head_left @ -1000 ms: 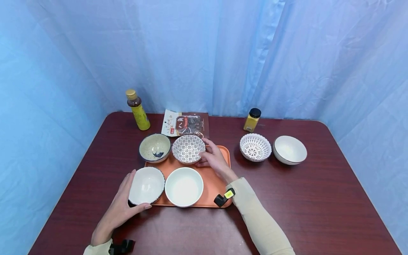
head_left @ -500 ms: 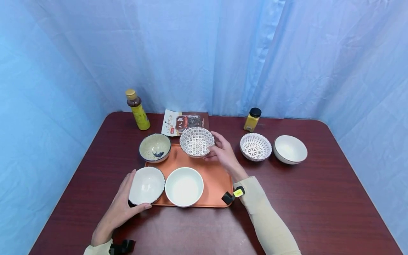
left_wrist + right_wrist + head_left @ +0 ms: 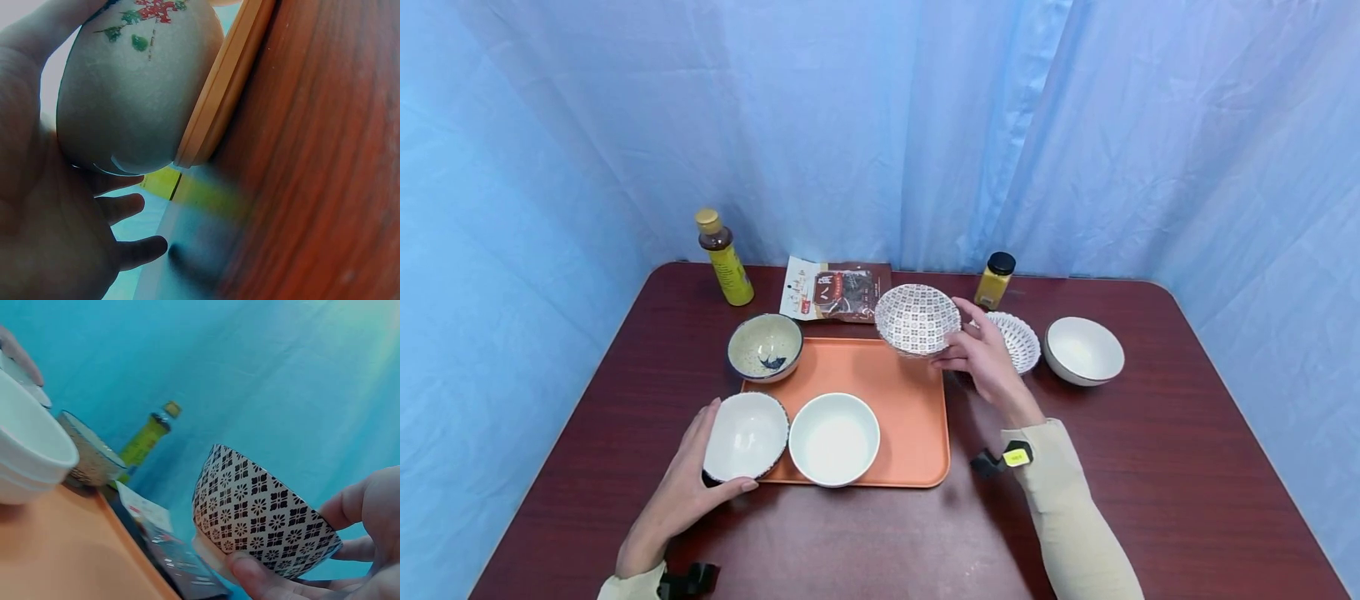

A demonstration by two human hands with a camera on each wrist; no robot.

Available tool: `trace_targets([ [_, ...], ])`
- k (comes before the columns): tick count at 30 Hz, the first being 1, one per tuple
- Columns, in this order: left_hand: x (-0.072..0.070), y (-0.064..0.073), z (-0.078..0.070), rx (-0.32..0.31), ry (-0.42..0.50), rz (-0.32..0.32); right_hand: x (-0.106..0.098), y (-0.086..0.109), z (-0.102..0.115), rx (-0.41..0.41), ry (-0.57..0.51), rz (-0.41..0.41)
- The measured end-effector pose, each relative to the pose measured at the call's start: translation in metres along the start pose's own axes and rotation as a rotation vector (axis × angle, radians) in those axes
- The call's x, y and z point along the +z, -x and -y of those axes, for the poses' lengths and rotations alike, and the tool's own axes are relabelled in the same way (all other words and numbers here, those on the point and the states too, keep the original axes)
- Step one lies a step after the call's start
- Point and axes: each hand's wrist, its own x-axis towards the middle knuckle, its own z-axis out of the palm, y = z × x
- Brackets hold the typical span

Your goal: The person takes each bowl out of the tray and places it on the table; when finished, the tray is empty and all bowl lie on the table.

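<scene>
A patterned bowl (image 3: 917, 319) is held up by my right hand (image 3: 991, 360) over the back right corner of the orange tray (image 3: 912, 433). In the right wrist view, the thumb lies on the outside wall of this bowl (image 3: 256, 519), with fingers at the rim. My left hand (image 3: 677, 492) grips a white bowl with a speckled dark rim (image 3: 745, 437) at the tray's front left, thumb on the near side. Red and green painting shows on its wall (image 3: 137, 106). Beside it stands a plain white bowl (image 3: 834, 440); behind is a beige bowl with a blue figure (image 3: 765, 348).
A sauce bottle (image 3: 726, 262), a brown-and-white food packet (image 3: 842, 292) and a black-capped yellow jar (image 3: 995, 281) stand or lie along the back. To the right are a fluted bowl (image 3: 1018, 342), partly behind my right hand, and another white bowl (image 3: 1083, 352).
My right hand has lifted the patterned bowl off its place beside the beige bowl and carried it rightward. The left hand and its bowl have stayed put.
</scene>
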Motion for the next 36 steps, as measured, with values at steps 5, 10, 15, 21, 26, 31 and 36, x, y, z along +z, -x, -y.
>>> trace_targets([
  [5,0.000,0.000,0.000,0.000,0.005,-0.001,-0.024,0.009,0.010,-0.005,-0.023,-0.012],
  [10,0.000,0.000,0.001,-0.002,0.006,-0.002,-0.048,0.021,0.019,-0.040,-0.088,-0.028],
  [15,0.000,0.000,0.001,0.005,0.008,-0.006,-0.075,0.035,0.028,-0.075,-0.170,-0.042],
  [21,0.000,0.001,0.001,-0.001,0.003,-0.005,-0.108,0.048,0.034,-0.122,-0.230,-0.066],
  [26,0.000,0.001,0.000,-0.007,0.004,-0.004,-0.138,0.057,0.037,-0.167,-0.338,-0.072],
  [31,0.001,0.001,0.000,0.001,0.008,-0.009,-0.169,0.069,0.038,-0.202,-0.479,-0.073],
  [36,0.001,0.001,0.000,0.003,0.013,-0.009,-0.200,0.080,0.038,-0.225,-0.538,-0.099],
])
